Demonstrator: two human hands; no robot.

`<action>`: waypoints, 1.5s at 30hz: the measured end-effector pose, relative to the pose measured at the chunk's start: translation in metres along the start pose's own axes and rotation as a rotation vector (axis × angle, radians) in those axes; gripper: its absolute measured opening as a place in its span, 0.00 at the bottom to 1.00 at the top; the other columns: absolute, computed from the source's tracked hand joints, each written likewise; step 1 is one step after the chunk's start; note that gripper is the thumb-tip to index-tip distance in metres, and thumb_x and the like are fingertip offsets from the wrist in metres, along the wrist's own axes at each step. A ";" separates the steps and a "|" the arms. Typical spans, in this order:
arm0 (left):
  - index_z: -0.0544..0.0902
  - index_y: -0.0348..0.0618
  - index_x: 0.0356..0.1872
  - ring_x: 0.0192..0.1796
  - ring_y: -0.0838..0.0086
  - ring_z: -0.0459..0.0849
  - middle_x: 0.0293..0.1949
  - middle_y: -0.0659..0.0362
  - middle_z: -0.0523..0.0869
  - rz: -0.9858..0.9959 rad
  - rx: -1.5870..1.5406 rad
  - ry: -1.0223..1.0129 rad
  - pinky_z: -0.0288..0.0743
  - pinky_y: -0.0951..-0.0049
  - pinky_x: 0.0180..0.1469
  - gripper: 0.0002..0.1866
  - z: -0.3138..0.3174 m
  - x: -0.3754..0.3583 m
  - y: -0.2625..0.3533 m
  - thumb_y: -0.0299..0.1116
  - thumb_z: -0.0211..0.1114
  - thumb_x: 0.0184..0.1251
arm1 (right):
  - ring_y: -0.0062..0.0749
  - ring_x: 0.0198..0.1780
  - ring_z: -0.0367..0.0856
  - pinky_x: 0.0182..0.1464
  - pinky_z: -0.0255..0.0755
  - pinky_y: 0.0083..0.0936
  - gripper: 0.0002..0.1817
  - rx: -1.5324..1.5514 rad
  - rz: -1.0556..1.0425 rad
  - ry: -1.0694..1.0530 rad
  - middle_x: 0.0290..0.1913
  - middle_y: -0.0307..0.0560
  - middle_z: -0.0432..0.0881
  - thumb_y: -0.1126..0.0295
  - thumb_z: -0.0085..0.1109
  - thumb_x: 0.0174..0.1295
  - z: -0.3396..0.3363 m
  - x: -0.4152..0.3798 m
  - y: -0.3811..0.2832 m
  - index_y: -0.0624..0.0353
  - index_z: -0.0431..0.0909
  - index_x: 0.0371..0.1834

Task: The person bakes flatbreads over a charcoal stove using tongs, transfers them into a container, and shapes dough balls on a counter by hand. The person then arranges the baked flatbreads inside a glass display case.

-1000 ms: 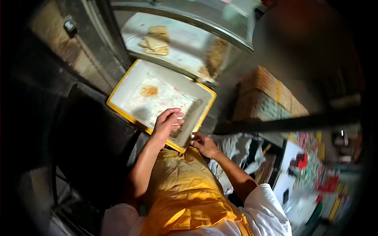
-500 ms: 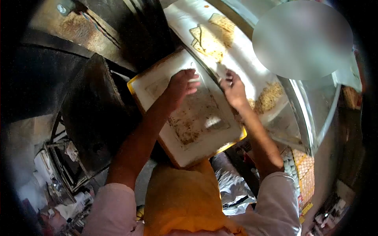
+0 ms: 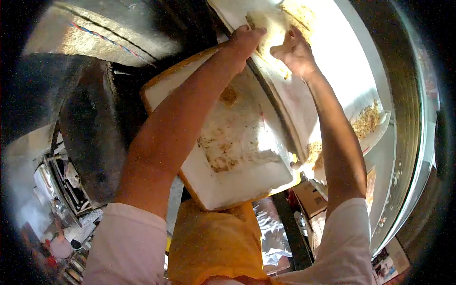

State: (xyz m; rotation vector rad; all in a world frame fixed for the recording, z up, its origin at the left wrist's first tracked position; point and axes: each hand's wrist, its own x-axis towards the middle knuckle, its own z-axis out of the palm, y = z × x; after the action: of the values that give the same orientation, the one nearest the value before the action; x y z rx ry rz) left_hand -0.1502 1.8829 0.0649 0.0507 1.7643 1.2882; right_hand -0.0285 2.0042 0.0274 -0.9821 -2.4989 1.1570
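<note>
Folded flatbreads (image 3: 272,29) lie on a white-covered surface (image 3: 337,52) at the top, in bright light. My left hand (image 3: 246,43) is at their left edge, fingers closed on the edge of one flatbread. On the right side of the same bread is my right hand (image 3: 295,56), its thumb and fingers spread apart, close to or touching it. Under my left forearm, a white tray (image 3: 237,185) with a yellow-brown rim holds brown crumbs and stains.
Shredded brownish food (image 3: 365,122) lies on the white surface at the right. A curved glass-and-metal edge (image 3: 418,128) bounds that side. Dark metal panels (image 3: 88,128) stand at the left. A cardboard box (image 3: 309,198) is below the tray's right corner.
Both hands have moved up and away from me, from over the tray and its right side to the flatbreads. The view has shifted, so the flatbreads appear higher and larger.
</note>
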 end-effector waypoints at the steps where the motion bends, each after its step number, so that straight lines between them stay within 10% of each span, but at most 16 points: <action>1: 0.77 0.40 0.58 0.47 0.63 0.81 0.50 0.52 0.82 0.099 -0.070 -0.100 0.76 0.59 0.52 0.27 -0.004 0.010 -0.009 0.47 0.67 0.64 | 0.41 0.65 0.75 0.67 0.67 0.30 0.50 -0.002 0.007 -0.003 0.66 0.59 0.75 0.66 0.71 0.54 0.000 0.001 0.006 0.66 0.51 0.77; 9: 0.75 0.39 0.58 0.55 0.61 0.83 0.53 0.52 0.82 0.147 -0.764 -0.295 0.79 0.57 0.56 0.24 -0.019 0.026 -0.073 0.35 0.67 0.61 | 0.38 0.58 0.77 0.64 0.69 0.30 0.42 0.499 -0.037 -0.381 0.61 0.50 0.76 0.77 0.63 0.56 -0.009 -0.039 0.005 0.53 0.58 0.77; 11: 0.73 0.39 0.60 0.58 0.60 0.81 0.57 0.52 0.81 0.508 -0.554 -0.306 0.77 0.58 0.60 0.24 -0.029 0.009 -0.093 0.34 0.64 0.63 | 0.47 0.62 0.76 0.67 0.68 0.38 0.41 -0.325 -0.234 0.060 0.66 0.55 0.73 0.71 0.64 0.58 -0.013 -0.045 0.007 0.51 0.58 0.77; 13: 0.73 0.39 0.61 0.60 0.60 0.80 0.57 0.53 0.81 0.098 -0.959 -0.345 0.75 0.59 0.62 0.25 -0.042 -0.016 -0.095 0.36 0.63 0.65 | 0.54 0.67 0.71 0.69 0.65 0.44 0.44 -0.317 -0.364 0.047 0.71 0.56 0.68 0.60 0.70 0.56 -0.013 -0.047 0.017 0.50 0.60 0.76; 19: 0.75 0.40 0.60 0.61 0.59 0.80 0.59 0.51 0.81 -0.072 -0.840 -0.066 0.74 0.56 0.64 0.24 -0.059 -0.061 -0.116 0.43 0.60 0.69 | 0.54 0.72 0.63 0.71 0.62 0.46 0.52 -0.662 -0.151 -0.066 0.73 0.55 0.65 0.44 0.75 0.48 0.003 -0.039 0.014 0.51 0.60 0.75; 25: 0.75 0.40 0.60 0.59 0.61 0.82 0.56 0.54 0.82 -0.044 -0.817 -0.096 0.76 0.57 0.63 0.24 -0.057 -0.075 -0.125 0.41 0.63 0.67 | 0.47 0.56 0.81 0.60 0.75 0.39 0.34 -0.508 -0.254 -0.037 0.52 0.59 0.83 0.48 0.65 0.62 -0.008 0.001 0.060 0.55 0.71 0.66; 31: 0.73 0.40 0.62 0.59 0.59 0.81 0.56 0.53 0.82 0.017 -0.854 -0.092 0.76 0.56 0.63 0.27 -0.050 -0.078 -0.131 0.38 0.67 0.63 | 0.52 0.67 0.70 0.66 0.70 0.43 0.44 -0.917 -0.161 -0.138 0.67 0.55 0.71 0.43 0.69 0.56 0.010 0.008 0.062 0.52 0.64 0.72; 39: 0.63 0.49 0.67 0.62 0.60 0.78 0.61 0.56 0.75 0.100 -0.763 -0.151 0.78 0.56 0.61 0.32 -0.038 -0.084 -0.118 0.29 0.65 0.61 | 0.51 0.50 0.84 0.51 0.78 0.42 0.25 -0.709 -0.337 0.015 0.46 0.60 0.83 0.65 0.62 0.61 -0.013 0.024 0.085 0.58 0.69 0.61; 45: 0.52 0.47 0.73 0.60 0.63 0.76 0.64 0.54 0.71 0.272 -0.424 0.026 0.77 0.59 0.58 0.41 0.022 -0.101 -0.032 0.32 0.67 0.63 | 0.42 0.44 0.85 0.50 0.78 0.32 0.22 -0.367 -0.093 -0.127 0.45 0.57 0.86 0.62 0.57 0.63 -0.039 -0.013 0.015 0.64 0.77 0.57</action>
State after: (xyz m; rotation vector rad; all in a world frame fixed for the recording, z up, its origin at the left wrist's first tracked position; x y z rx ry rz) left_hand -0.0630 1.8331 0.1041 0.0333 1.5070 1.8456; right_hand 0.0060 2.0267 0.0431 -0.8830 -2.8927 0.7696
